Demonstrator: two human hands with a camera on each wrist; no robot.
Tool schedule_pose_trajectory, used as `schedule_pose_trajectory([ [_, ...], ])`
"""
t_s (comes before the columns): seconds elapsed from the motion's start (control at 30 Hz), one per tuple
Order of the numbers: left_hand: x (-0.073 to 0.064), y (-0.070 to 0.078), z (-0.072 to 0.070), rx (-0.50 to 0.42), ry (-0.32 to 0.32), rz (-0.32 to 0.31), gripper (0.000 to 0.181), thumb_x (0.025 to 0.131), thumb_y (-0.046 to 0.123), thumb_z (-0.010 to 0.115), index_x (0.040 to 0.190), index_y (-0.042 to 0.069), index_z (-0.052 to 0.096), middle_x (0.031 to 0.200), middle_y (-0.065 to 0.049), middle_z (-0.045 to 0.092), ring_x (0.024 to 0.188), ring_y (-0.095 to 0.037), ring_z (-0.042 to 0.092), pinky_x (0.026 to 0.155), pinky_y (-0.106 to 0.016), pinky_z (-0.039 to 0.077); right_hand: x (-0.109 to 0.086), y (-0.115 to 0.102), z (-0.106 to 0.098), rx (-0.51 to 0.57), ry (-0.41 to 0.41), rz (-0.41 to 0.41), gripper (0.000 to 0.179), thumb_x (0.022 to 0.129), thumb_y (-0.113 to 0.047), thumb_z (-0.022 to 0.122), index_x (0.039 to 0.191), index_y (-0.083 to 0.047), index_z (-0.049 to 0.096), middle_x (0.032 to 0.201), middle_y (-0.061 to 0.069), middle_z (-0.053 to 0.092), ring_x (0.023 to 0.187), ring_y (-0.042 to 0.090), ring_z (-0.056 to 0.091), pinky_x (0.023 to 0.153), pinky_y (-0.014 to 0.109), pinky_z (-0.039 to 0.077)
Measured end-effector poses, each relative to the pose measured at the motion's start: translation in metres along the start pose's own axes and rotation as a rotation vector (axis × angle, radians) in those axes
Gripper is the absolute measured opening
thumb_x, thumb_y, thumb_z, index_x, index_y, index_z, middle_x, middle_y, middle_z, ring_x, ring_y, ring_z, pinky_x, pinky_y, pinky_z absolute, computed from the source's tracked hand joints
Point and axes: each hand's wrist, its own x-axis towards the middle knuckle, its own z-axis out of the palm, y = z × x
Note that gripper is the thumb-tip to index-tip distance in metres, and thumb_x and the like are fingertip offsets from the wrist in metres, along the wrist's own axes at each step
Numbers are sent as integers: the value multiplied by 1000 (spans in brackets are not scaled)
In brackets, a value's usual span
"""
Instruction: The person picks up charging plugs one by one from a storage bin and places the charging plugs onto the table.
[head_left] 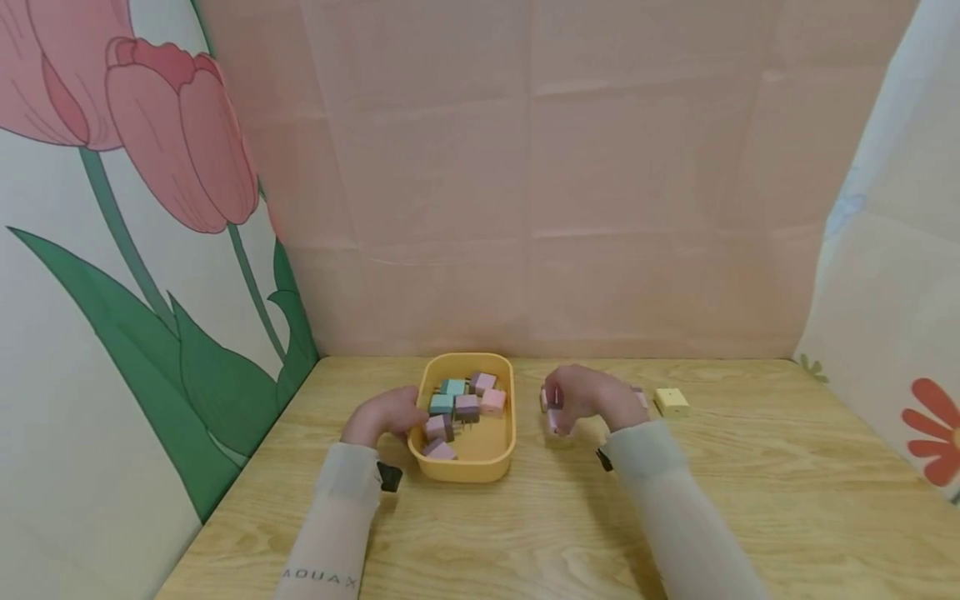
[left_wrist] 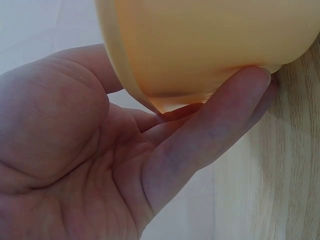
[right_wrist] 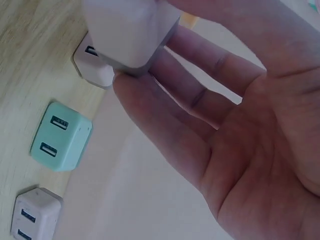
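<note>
My left hand (head_left: 390, 414) grips the left side of a yellow plastic bin (head_left: 468, 472), thumb at the rim and fingers along the outside wall, as the left wrist view shows. Inside the bin lie several USB wall chargers, among them a teal charger (head_left: 441, 404), a pink charger (head_left: 492, 402) and a purple one (head_left: 467, 407). To the right of the bin, my right hand (head_left: 588, 396) pinches a pale pink and grey USB charger (right_wrist: 122, 35) between thumb and fingertips. That charger is partly hidden by the hand in the head view.
More chargers stand in a row on the wooden table: a teal one (right_wrist: 60, 135) and a whitish one (right_wrist: 35, 215) in the right wrist view, and a yellow charger (head_left: 672, 402) at the right. A pink cloth backdrop (head_left: 525, 208) rises behind the table's far edge.
</note>
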Motion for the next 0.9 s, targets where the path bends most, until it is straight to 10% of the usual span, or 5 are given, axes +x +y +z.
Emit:
schedule_pose_trajectory([
  [0.9,0,0,-1,-8,-13,6,30,100,9,60,129,-1,61,105,-13,71,84,-22,72,78,-38,65,9,-7,13,-52,-54,61,39,75,-7,96,105,-14,72,104,2,70,92,20,61,83,39,57],
])
